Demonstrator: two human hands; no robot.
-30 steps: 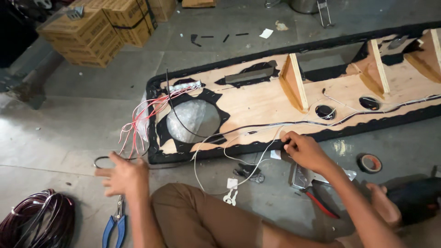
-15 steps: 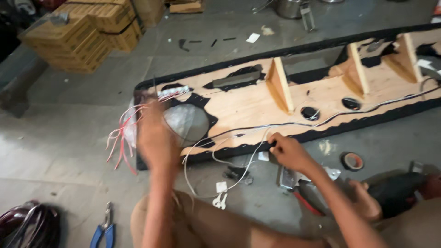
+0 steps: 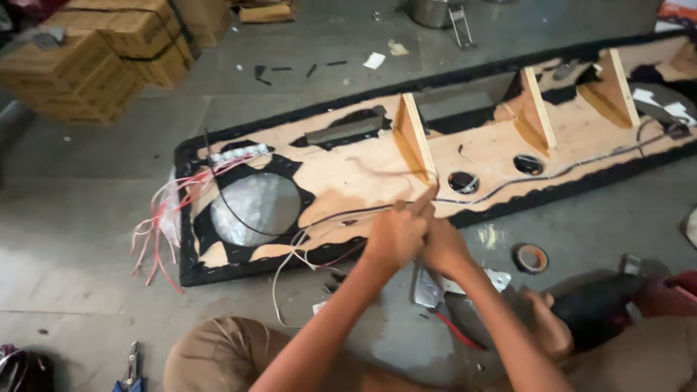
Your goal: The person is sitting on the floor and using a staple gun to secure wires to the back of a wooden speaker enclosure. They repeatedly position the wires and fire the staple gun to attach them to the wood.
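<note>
My left hand (image 3: 394,237) and my right hand (image 3: 444,248) are pressed together at the near edge of a long plywood panel (image 3: 348,170) with a black fabric border. Both pinch thin white and grey wires (image 3: 312,243) that trail left toward the floor. A grey cable (image 3: 552,176) runs right from the hands along the panel. A round opening covered in clear plastic (image 3: 258,207) sits at the panel's left end, with red and white wires (image 3: 163,218) fanning off its edge. Wooden dividers (image 3: 415,138) stand upright on the panel.
Strapped cardboard boxes (image 3: 94,51) are stacked at the far left. A tape roll (image 3: 531,258) lies right of my hands, and a dark power tool (image 3: 606,312) lies by my right leg. Blue-handled pliers (image 3: 131,366) and a wire coil (image 3: 18,369) lie at the bottom left. A metal pot (image 3: 430,10) stands beyond the panel.
My left hand has left the floor at the left, passed over the round opening and joined my right hand at the wires. The view has shifted left.
</note>
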